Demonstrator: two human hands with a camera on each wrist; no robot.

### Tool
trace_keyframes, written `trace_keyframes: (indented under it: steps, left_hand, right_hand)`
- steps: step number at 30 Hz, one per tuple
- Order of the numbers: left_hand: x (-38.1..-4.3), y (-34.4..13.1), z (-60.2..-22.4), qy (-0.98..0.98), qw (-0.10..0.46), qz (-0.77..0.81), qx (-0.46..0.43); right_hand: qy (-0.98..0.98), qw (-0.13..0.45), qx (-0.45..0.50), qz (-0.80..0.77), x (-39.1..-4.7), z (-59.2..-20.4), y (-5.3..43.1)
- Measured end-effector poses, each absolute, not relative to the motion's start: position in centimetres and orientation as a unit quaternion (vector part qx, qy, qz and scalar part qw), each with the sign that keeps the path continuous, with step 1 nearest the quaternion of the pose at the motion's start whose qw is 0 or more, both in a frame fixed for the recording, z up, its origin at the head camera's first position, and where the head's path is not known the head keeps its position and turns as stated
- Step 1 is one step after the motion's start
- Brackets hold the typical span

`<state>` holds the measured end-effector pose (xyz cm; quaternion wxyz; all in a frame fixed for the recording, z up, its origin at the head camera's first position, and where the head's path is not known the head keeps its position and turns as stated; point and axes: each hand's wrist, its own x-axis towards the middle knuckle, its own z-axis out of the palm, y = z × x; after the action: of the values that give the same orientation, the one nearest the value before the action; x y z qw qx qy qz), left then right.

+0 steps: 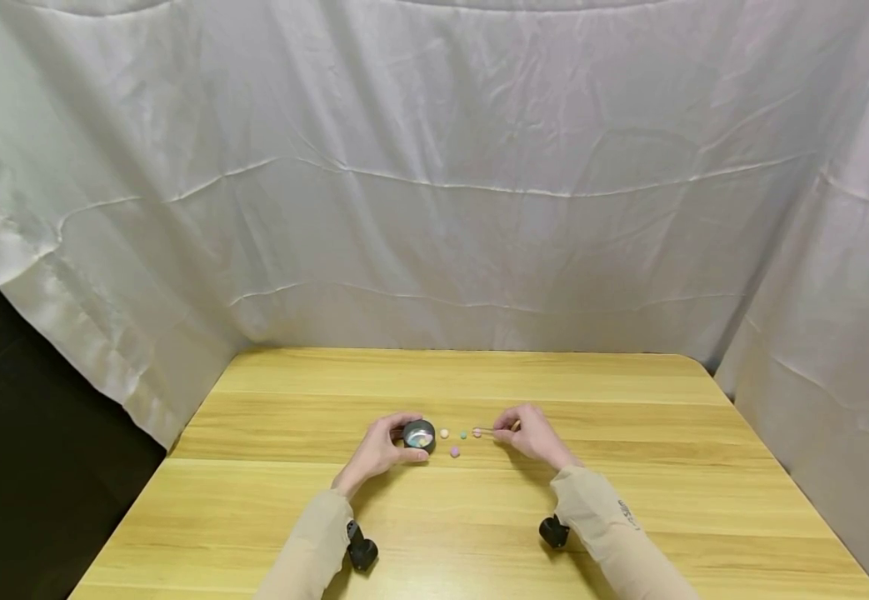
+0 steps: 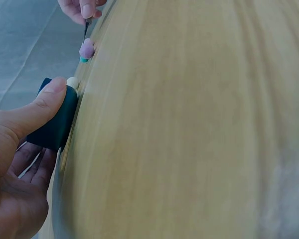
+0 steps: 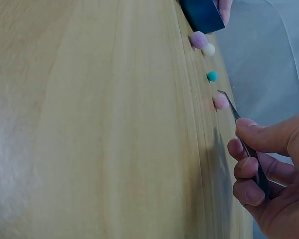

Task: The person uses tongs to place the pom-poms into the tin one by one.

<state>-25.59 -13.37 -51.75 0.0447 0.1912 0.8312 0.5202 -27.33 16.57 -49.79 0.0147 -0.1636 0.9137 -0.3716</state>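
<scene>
A dark round container (image 1: 420,437) with a shiny inside stands on the table, and my left hand (image 1: 378,448) grips it between thumb and fingers. In my right hand (image 1: 528,433) a pair of bent-tip tweezers (image 3: 248,149) is pinched. The tweezer tips are at a pink pompom (image 3: 221,101); whether they touch it I cannot tell. Between the container and the tweezers lie a small teal pompom (image 3: 212,76), a cream pompom (image 3: 209,49) and a purple pompom (image 3: 199,40). Part of the container is hidden behind my left fingers.
The wooden table (image 1: 464,517) stretches around both hands. Pale curtains (image 1: 479,208) hang behind it and along the sides. A black camera (image 1: 362,550) is strapped at the left wrist, another camera (image 1: 553,532) at the right.
</scene>
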Motion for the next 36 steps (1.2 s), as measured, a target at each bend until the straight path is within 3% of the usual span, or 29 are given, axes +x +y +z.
trace_keyframes:
  steps: [36]
  left_hand:
    - [-25.63,-13.21,-51.75,0.835,0.044,0.515,0.187]
  right_hand:
    - [0.906,0.015,-0.13,-0.403,-27.01,-48.99,15.81]
